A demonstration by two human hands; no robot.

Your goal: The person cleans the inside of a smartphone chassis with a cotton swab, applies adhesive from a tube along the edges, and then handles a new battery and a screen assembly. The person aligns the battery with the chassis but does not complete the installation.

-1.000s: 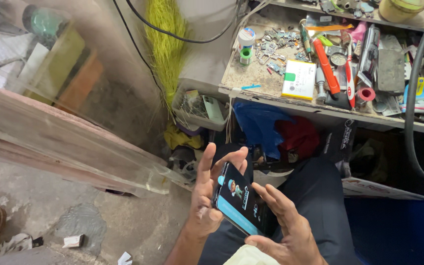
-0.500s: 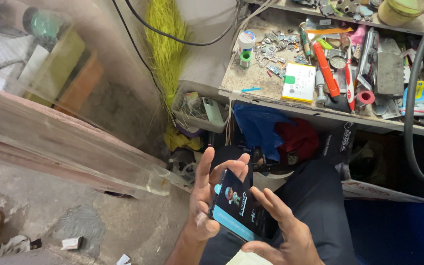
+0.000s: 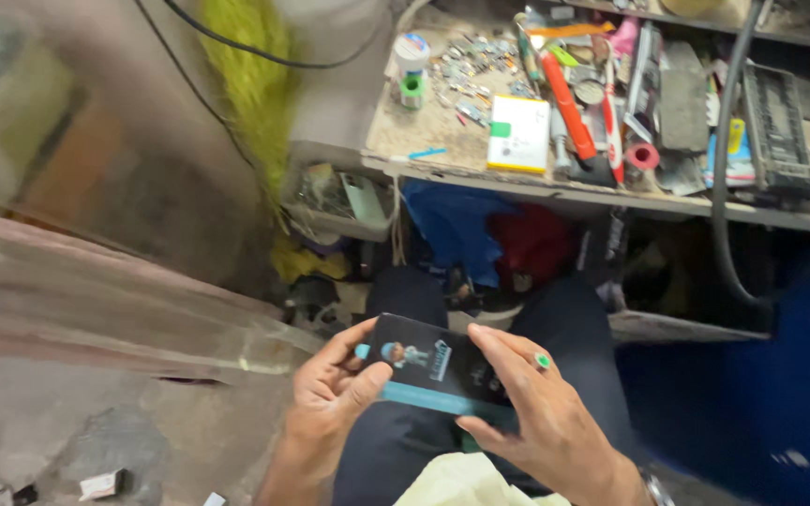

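Note:
Both my hands hold a small dark box (image 3: 424, 365) with a teal stripe and a little picture on it, low in the head view over my lap. My left hand (image 3: 335, 403) grips its left end, thumb on top and fingers curled under. Across the box's right part rests my right hand (image 3: 541, 422), fingers laid flat on the top face, a green-stoned ring on one finger. Beneath the box are my dark trousers (image 3: 574, 319) and a pale yellow cloth (image 3: 461, 483).
A cluttered workbench (image 3: 424, 141) stands ahead with a white box (image 3: 519, 131), red-handled tools (image 3: 569, 103), small parts and a black hose (image 3: 728, 159). Blue and red cloths (image 3: 489, 230) hang under it. A yellow bundle (image 3: 250, 75) hangs at the left; a wooden plank (image 3: 96, 300) crosses the floor.
The box has turned from tilted upright to lying nearly flat across my lap. My right hand moved from under its lower edge onto its top. The view shifted right and blurred.

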